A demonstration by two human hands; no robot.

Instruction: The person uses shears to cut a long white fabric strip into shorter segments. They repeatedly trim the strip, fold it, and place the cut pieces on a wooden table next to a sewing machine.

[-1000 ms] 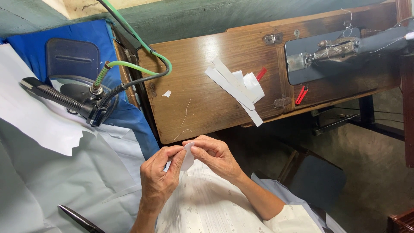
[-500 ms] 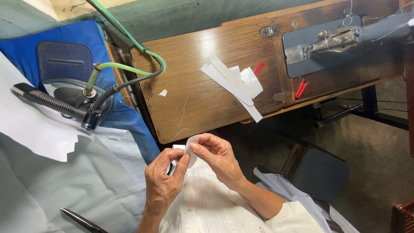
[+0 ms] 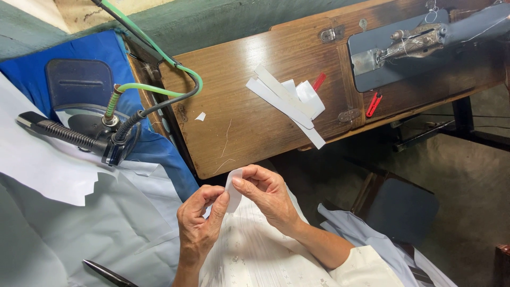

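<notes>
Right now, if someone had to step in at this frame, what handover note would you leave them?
Left hand: fingers pinch the lower edge of a small white fabric piece.
Right hand: thumb and fingers grip the same piece from the other side, held up over the white garment on the lap.
Nearby: white fabric strips lie on the wooden sewing table, with a red clip near the sewing machine. A steam iron rests on the blue pad; scissors lie lower left.
Done: piece picked up.
Left: it is not yet at the machine.

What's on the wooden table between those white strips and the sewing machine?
In the head view, a red clip lies between the white strips and the sewing machine.
</notes>
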